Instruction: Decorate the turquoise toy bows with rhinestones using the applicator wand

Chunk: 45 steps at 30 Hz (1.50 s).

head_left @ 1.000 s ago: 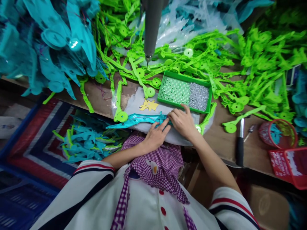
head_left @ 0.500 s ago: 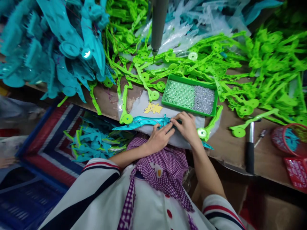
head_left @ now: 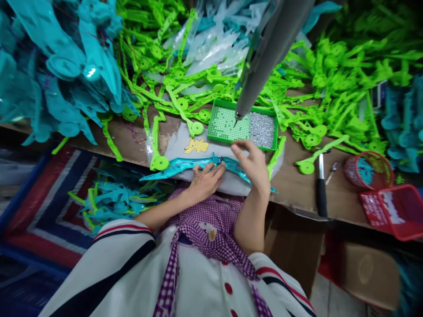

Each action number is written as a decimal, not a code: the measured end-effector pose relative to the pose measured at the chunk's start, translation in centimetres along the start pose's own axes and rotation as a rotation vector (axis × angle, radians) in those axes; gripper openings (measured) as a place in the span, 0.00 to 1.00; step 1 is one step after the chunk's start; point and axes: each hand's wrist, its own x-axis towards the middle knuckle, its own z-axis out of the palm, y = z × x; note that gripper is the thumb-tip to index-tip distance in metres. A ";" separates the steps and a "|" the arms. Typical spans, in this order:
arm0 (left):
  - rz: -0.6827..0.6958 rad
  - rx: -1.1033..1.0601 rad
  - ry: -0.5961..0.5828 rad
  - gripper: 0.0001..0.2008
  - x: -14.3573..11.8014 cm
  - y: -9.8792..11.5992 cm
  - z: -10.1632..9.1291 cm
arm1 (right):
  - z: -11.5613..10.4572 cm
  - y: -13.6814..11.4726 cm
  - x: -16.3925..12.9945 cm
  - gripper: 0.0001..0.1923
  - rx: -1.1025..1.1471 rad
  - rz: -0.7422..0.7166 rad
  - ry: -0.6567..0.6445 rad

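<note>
A long teal plastic piece [head_left: 185, 164] lies across a grey pad [head_left: 185, 141] at the table's near edge. My left hand [head_left: 205, 179] presses down on its middle with the fingers spread flat. My right hand [head_left: 253, 164] hovers just right of it, fingers curled and pinched over the teal piece, below a green tray [head_left: 214, 130] of small silver screws. A grey hanging screwdriver [head_left: 264, 53] slants down from above, its tip over the tray.
Heaps of green plastic parts [head_left: 330, 83] cover the table's back and right; teal parts [head_left: 56, 66] pile at the left. A black-handled tool [head_left: 321, 187] lies to the right, beside red baskets [head_left: 393, 207]. More teal pieces [head_left: 115, 198] rest on a striped bag below left.
The hanging screwdriver has swung right and down, from the green parts to over the screw tray. My right hand lifted slightly off the teal piece; my left stays pressed on it.
</note>
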 end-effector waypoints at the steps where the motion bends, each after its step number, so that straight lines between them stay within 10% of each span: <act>1: 0.004 -0.005 -0.008 0.24 0.1 -0.1 -0.1 | -0.8 -0.6 0.3 0.16 0.051 -0.039 0.078; 9: -0.010 -0.010 -0.016 0.23 0.2 0.2 0.5 | -3.2 2.4 -5.6 0.14 -0.007 0.072 0.393; 21: 0.029 0.052 -0.050 0.26 2.8 1.7 -2.3 | 0.4 5.8 -9.7 0.15 -0.467 -0.200 0.139; 45: -0.051 -0.122 -0.057 0.10 5.2 0.9 -2.8 | 0.7 6.4 -10.0 0.13 -0.504 -0.218 0.180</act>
